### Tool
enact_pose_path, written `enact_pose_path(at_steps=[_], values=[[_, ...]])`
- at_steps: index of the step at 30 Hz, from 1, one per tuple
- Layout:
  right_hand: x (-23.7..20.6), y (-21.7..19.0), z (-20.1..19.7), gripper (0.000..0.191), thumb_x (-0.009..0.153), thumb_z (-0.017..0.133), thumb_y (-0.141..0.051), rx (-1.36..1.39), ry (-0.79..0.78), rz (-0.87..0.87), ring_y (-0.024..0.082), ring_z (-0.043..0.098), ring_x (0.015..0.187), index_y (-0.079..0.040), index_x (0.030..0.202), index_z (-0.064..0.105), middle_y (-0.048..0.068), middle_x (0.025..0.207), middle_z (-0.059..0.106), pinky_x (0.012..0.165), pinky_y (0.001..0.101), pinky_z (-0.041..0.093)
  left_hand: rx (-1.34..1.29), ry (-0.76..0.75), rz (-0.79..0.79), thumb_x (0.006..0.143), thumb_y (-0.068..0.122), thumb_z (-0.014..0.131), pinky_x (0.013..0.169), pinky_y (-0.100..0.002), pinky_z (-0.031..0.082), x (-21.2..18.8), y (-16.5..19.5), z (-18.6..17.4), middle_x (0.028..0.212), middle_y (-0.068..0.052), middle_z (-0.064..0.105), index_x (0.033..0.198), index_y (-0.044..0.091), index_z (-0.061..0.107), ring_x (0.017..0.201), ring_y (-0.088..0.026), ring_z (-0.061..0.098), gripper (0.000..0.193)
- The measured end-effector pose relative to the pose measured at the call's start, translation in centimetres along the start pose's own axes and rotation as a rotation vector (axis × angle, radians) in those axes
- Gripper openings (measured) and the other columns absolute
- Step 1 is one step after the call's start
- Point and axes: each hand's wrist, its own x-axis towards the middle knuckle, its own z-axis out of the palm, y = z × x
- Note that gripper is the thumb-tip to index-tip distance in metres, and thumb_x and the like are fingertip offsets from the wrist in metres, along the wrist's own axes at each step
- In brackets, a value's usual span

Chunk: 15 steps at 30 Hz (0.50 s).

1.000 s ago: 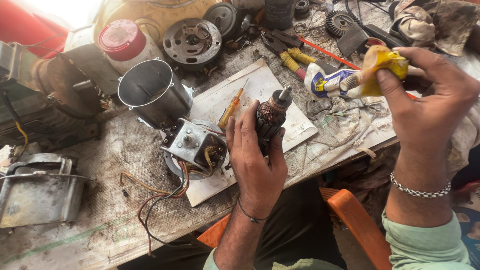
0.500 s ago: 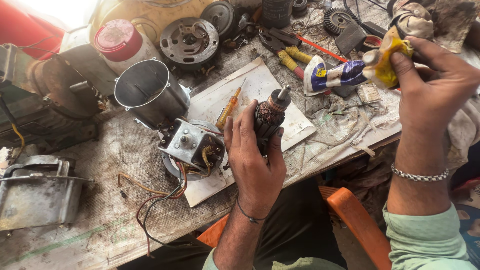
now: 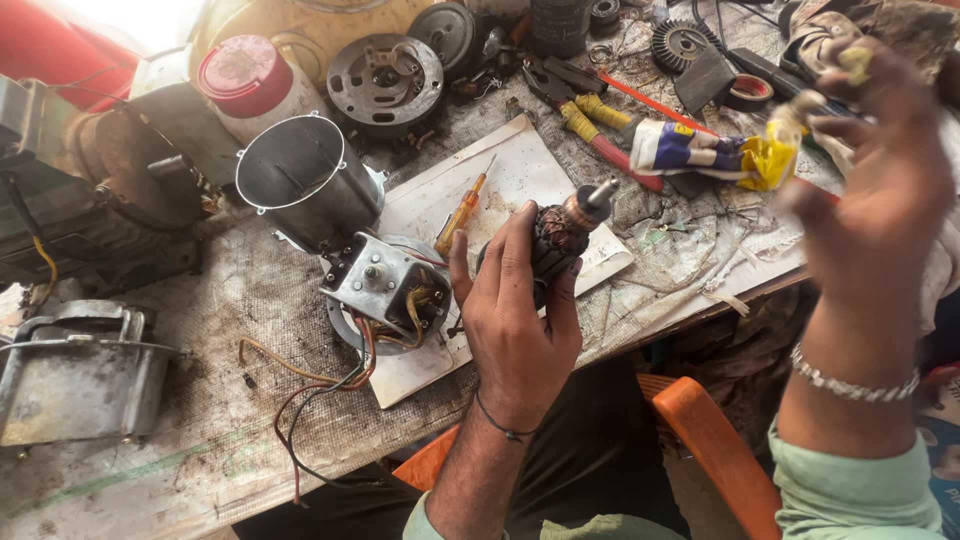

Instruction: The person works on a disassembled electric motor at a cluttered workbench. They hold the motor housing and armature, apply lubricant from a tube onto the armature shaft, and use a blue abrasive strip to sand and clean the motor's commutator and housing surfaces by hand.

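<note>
A cluttered workbench (image 3: 200, 440) fills the view, its worn top strewn with motor parts. At the left edge sits a grey metal housing (image 3: 80, 370), and further up the bench a shiny steel cylinder (image 3: 305, 180) lies open-mouthed beside a sheet of stained paper (image 3: 520, 180). On that paper rests a small metal motor frame (image 3: 385, 285) trailing coloured wires (image 3: 310, 390) toward the bench edge, and a yellow-handled screwdriver (image 3: 462, 212) lies just above it. The left hand (image 3: 515, 320) is raised over the paper with its fingers closed around a motor armature (image 3: 562, 230), copper windings dark, shaft end pointing up and to the right. The right hand (image 3: 880, 190) is lifted at the far right and blurred; it appears to pinch a crumpled yellow and blue wrapper (image 3: 720, 150) or cloth, though how firm that hold is cannot be told. Pliers (image 3: 585, 115) with yellow grips lie near it. As for risks, the armature is held off the bench by one hand alone, so a loosened grip could drop it onto the frame and wires below, bending the shaft or nicking the windings. The swinging right hand could also sweep loose parts off the crowded edge.
</note>
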Motion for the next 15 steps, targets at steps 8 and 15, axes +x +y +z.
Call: enact_pose_path(at_steps=[8, 15], values=[[-1.2, -8.5, 5.0, 0.107, 0.092, 0.034, -0.086, -0.250, -0.317, -0.245, 0.037, 0.022, 0.161, -0.024, 0.175, 0.007, 0.020, 0.176, 0.012, 0.130, 0.0470, 0.026, -0.050, -0.015, 0.050, 0.095, 0.011, 0.073, 0.132, -0.053, 0.020, 0.0, 0.8, -0.7, 0.130, -0.015, 0.070, 0.149, -0.002, 0.049, 0.123, -0.029, 0.070, 0.061], [-0.7, -8.7, 6.8, 0.105, 0.097, 0.034, -0.083, -0.350, -0.333, -0.243, 0.044, 0.021, 0.161, -0.020, 0.176, 0.006, 0.025, 0.175, 0.009, 0.130, 0.0517, 0.021, -0.070, -0.026, 0.033, 0.095, 0.010, 0.073, 0.133, -0.053, 0.020, 0.1, 0.1, -1.1, 0.131, -0.014, 0.070, 0.149, -0.002, 0.049, 0.124, -0.028, 0.070, 0.060]])
